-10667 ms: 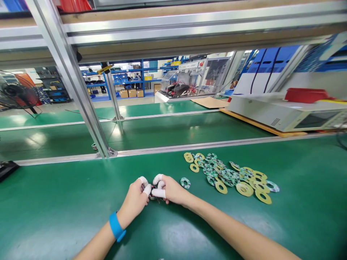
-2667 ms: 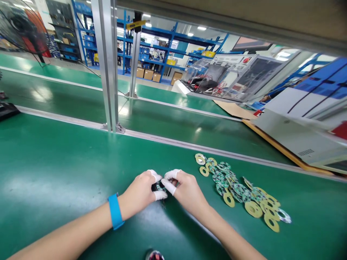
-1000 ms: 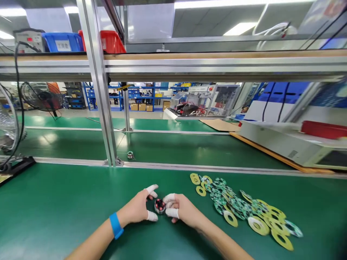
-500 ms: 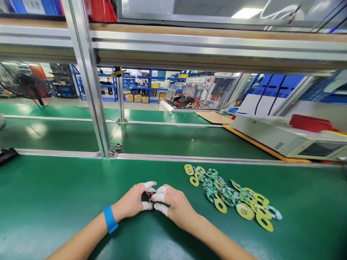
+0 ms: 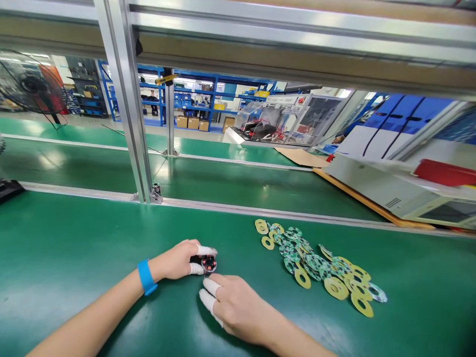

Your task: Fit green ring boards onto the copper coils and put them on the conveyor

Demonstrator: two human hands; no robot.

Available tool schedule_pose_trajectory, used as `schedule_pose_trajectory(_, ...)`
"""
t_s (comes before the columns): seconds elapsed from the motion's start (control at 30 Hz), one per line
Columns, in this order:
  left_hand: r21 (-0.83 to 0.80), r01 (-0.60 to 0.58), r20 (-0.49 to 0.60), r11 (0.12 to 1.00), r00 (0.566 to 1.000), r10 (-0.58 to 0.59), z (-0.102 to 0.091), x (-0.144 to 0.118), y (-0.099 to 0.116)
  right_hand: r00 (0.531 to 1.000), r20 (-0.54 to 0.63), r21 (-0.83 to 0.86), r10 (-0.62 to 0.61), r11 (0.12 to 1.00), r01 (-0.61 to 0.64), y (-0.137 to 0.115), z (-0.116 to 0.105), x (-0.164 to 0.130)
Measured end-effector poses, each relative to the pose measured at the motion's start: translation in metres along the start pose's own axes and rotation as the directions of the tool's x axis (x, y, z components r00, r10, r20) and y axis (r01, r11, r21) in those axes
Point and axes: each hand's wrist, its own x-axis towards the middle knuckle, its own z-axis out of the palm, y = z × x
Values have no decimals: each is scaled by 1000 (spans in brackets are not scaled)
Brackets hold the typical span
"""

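My left hand [image 5: 183, 260], with white finger cots on thumb and finger, is closed on a small round motor stator [image 5: 208, 264]. Dark slots and reddish-orange coils show on its upward face, inside a metallic rim. Just below the stator is my right hand [image 5: 238, 305], also in white finger cots, its fingers drawn together. Thin leads may run from the stator to those fingertips, but they are too fine to make out. A loose heap of ring-shaped circuit boards [image 5: 316, 265], some green side up and some yellow, lies to the right of both hands.
An aluminium post [image 5: 128, 99] rises from the bench behind my hands, with another small metal part [image 5: 156, 188] at its foot. A metal rail [image 5: 238, 210] runs along the bench's back. A grey box-shaped machine [image 5: 386, 188] stands at the far right.
My right hand has drawn back toward me, off the stator, so its coil face now shows. My left hand keeps its hold. The camera view has tilted downward.
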Motion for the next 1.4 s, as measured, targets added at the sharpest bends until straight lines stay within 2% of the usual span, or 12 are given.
schedule_pose_trajectory(0.1,-55,3,10,998,1000,-3,1,-3,0,971,-208,123,116,988,-92,7,-9,-3)
schedule_pose_trajectory(0.2,-115,-9,2,993,1000,9,1,-5,-4,833,-351,306,427,894,-328,23,-17,-6)
schedule_pose_trajectory(0.27,-159,-11,-24,987,1000,7,1,-4,-8,733,-260,431,629,755,-494,36,-20,-7)
schedule_pose_trajectory(0.33,-223,39,-101,974,993,-63,2,-1,-13,681,-74,509,729,614,-603,46,-18,-6)
schedule_pose_trajectory(0.43,-386,210,-222,898,924,-312,6,6,-16,633,210,638,745,386,-666,53,-8,-1)
schedule_pose_trajectory(0.53,-494,324,-188,807,866,-463,14,10,-12,573,401,753,715,99,-651,49,6,5)
schedule_pose_trajectory(0.6,-525,362,-140,771,856,-497,20,11,-7,565,440,782,698,12,-623,45,13,8)
schedule_pose_trajectory(0.93,-582,398,-89,709,836,-542,28,10,5,590,422,817,688,-8,-576,39,23,10)
schedule_pose_trajectory(1.03,-577,399,-85,712,838,-539,28,9,3,589,388,751,709,127,-648,45,20,8)
schedule_pose_trajectory(1.13,-560,402,-102,724,834,-542,25,8,2,515,215,540,830,338,-771,76,10,-6)
schedule_pose_trajectory(1.27,-396,342,-246,853,855,-457,20,6,7,363,-8,321,932,346,-882,142,-5,-43)
schedule_pose_trajectory(1.4,-293,305,-282,906,878,-386,16,5,9,327,4,142,945,323,-936,174,1,-69)
